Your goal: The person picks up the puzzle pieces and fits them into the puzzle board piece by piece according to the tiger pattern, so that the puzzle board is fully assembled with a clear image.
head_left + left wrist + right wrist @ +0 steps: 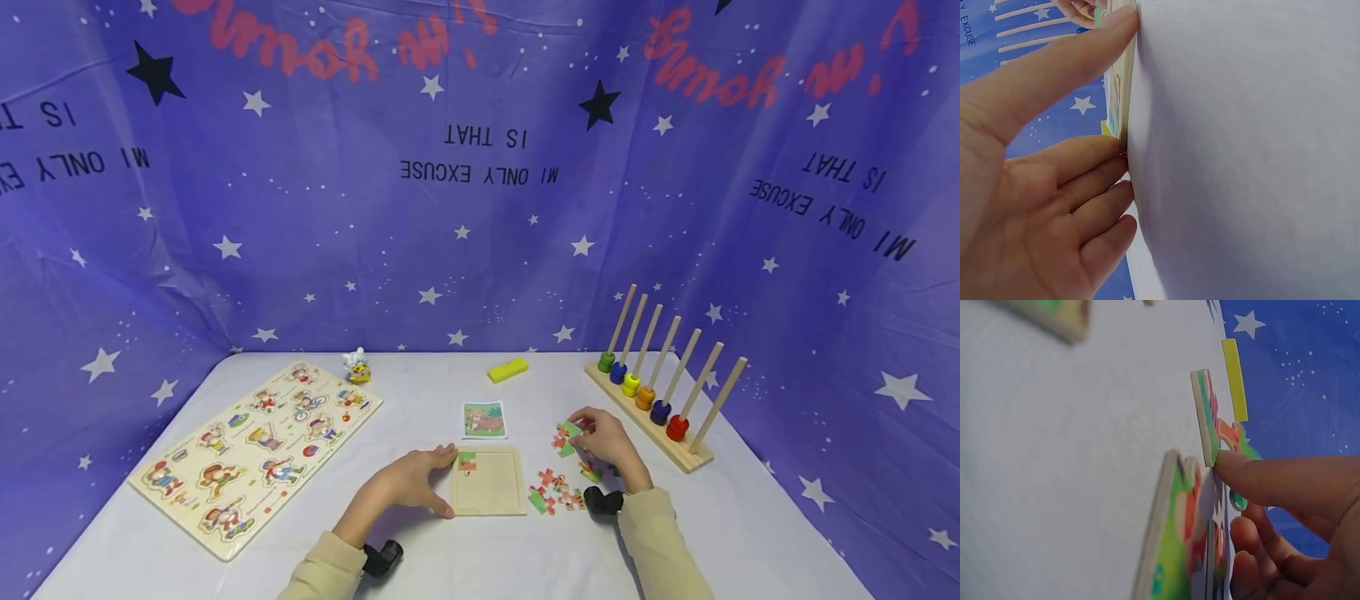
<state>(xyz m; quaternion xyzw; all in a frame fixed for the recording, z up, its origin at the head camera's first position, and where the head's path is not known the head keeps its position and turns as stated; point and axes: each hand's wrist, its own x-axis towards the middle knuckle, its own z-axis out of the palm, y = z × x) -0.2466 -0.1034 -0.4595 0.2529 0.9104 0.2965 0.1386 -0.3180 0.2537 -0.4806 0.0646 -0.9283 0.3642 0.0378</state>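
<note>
My left hand [412, 479] lies along the left side of a square wooden puzzle tray [491, 493]. Its thumb [1054, 78] and outstretched fingers [1088, 159] touch the tray's edge. One green and red jigsaw piece [467, 461] sits in the tray's upper left corner. To the right of the tray, my right hand [603, 437] pinches a jigsaw piece [1204, 415] by its end, among other pieces; the index fingertip is partly hidden. Loose jigsaw pieces [551, 483] lie scattered between the tray and the right wrist. A printed bear picture card [483, 420] lies just beyond the tray.
A large wooden peg puzzle board [258, 446] with cartoon figures covers the left side. Behind it stands a small white and yellow toy figure [357, 367]. A yellow block [507, 370] lies at the back. Upright pegs with coloured beads rise from a wooden base [693, 457] on the right.
</note>
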